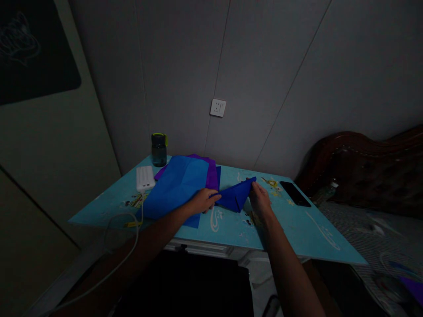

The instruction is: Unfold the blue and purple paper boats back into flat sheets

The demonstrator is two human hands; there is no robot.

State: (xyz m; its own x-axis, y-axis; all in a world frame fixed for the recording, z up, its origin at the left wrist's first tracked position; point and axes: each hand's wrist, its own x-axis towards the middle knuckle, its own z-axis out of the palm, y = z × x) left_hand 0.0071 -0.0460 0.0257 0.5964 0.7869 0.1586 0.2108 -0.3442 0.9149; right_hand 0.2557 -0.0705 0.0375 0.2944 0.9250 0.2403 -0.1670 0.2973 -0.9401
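A folded dark blue paper (237,193), roughly triangular, lies on the light blue table (297,229) between my hands. My left hand (202,200) pinches its left corner with closed fingers. My right hand (260,199) grips its right edge near the upper tip, fingers closed on it. Just left of the fold lies a stack of paper sheets: a lighter blue sheet (176,187) on top and a purple sheet (211,174) beneath it. My left forearm rests across the lower part of that stack.
A white power bank (144,178) with a cable (132,246) running off the front edge sits at the table's left. A dark bottle (159,149) stands at the back left. A black phone (294,193) lies at the right. A wall socket (218,107) is behind; a bed headboard (363,167) is to the right.
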